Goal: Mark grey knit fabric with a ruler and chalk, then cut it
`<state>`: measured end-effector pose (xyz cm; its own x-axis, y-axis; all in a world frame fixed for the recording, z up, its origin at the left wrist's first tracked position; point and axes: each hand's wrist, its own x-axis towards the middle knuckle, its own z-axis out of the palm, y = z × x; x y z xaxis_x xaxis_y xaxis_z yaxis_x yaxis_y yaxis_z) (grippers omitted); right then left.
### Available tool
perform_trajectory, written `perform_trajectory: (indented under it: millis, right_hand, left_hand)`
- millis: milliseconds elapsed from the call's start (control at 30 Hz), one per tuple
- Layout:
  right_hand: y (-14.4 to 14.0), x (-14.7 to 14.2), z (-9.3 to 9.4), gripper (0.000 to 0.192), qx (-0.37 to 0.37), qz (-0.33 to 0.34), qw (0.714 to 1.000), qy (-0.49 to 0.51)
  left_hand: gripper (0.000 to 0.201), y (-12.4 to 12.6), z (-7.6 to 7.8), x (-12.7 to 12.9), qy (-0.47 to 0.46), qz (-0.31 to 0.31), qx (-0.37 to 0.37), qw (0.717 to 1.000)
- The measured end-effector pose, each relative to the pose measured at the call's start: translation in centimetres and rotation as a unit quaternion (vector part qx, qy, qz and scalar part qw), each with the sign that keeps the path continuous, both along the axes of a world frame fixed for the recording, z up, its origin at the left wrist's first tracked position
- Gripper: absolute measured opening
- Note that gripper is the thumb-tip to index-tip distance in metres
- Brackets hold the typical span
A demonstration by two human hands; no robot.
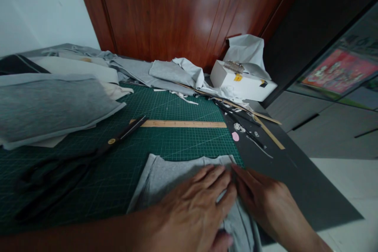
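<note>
Over the dark bench (280, 161) spreads a green cutting mat (189, 143), with grey cloth (177, 173) lying nearest; the left hand (197, 208) rests flat and ungripping on it, and the right hand (265, 193) touches its far right corner, whether pinching I cannot tell. Beyond, black scissors (102, 150) point onto a wooden ruler (183, 124). Farther back, heaped fabric (138, 71) and a white box (245, 86) sit before a reddish door (165, 12).

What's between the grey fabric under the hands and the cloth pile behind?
Head view: bare green mat beside the grey fabric, then a wooden ruler, then white scraps by the cloth pile.
</note>
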<state>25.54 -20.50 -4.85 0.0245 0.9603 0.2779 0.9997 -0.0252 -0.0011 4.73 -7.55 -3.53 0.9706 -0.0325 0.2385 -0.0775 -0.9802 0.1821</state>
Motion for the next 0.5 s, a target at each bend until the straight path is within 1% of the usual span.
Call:
perform_trajectory:
  millis: [100,167,233,300,367,433,500]
  right_hand:
    - [-0.2,0.2,-0.1,0.038,0.005,-0.018,1.0,-0.001]
    - [-0.4,0.3,0.0,0.038,0.004,-0.023,1.0,0.003]
    - [-0.5,0.5,0.0,0.037,0.001,-0.026,1.0,0.007]
    - [-0.6,0.7,0.1,0.038,0.003,-0.022,1.0,0.004]
    - [-0.6,0.8,0.1,0.038,0.008,-0.015,1.0,0.0]
    - [-0.5,0.7,0.0,0.038,0.026,-0.003,1.0,-0.003]
    - [-0.3,0.4,0.0,0.037,0.055,0.007,0.998,-0.006]
  left_hand:
    - [0.068,1.1,0.8,-1.0,0.031,-0.014,-0.023,0.999]
    - [0.065,1.6,1.3,-1.6,0.033,-0.014,-0.021,0.999]
    - [0.063,1.7,1.4,-1.8,0.032,-0.011,-0.007,0.999]
    - [0.063,1.4,1.0,-1.5,0.023,-0.014,0.023,0.999]
    - [0.063,0.5,0.2,-0.6,-0.005,-0.006,0.065,0.998]
    - [0.057,-0.6,-0.6,0.8,-0.047,0.033,0.105,0.993]
    - [0.041,-1.7,-1.2,2.4,-0.087,0.085,0.125,0.985]
